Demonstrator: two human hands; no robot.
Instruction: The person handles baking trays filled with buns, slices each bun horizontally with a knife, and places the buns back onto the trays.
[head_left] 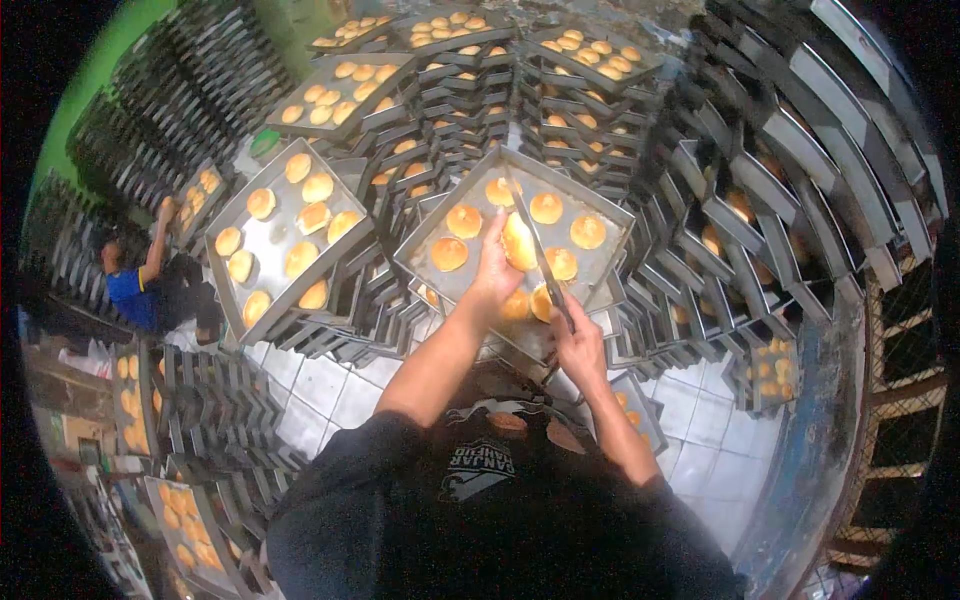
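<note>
Over a metal tray [600, 190] of round golden buns, my left hand [492, 268] holds a bun [519, 243] with its fingers around the bun's left side. My right hand [578, 338] is closed on the dark handle of a long knife [536, 236]. The blade points up and away, passing along the right side of the held bun. Whether it cuts into the bun cannot be made out. Several other buns, such as one at the right [587, 232], lie on the tray around my hands.
Left of my tray is another tray [222, 290] of buns on a stack. Tall stacks of trays [590, 140] stand behind and at the right [800, 130]. A person in a blue shirt [135, 290] reaches to a tray at the far left. White floor tiles [310, 390] show below.
</note>
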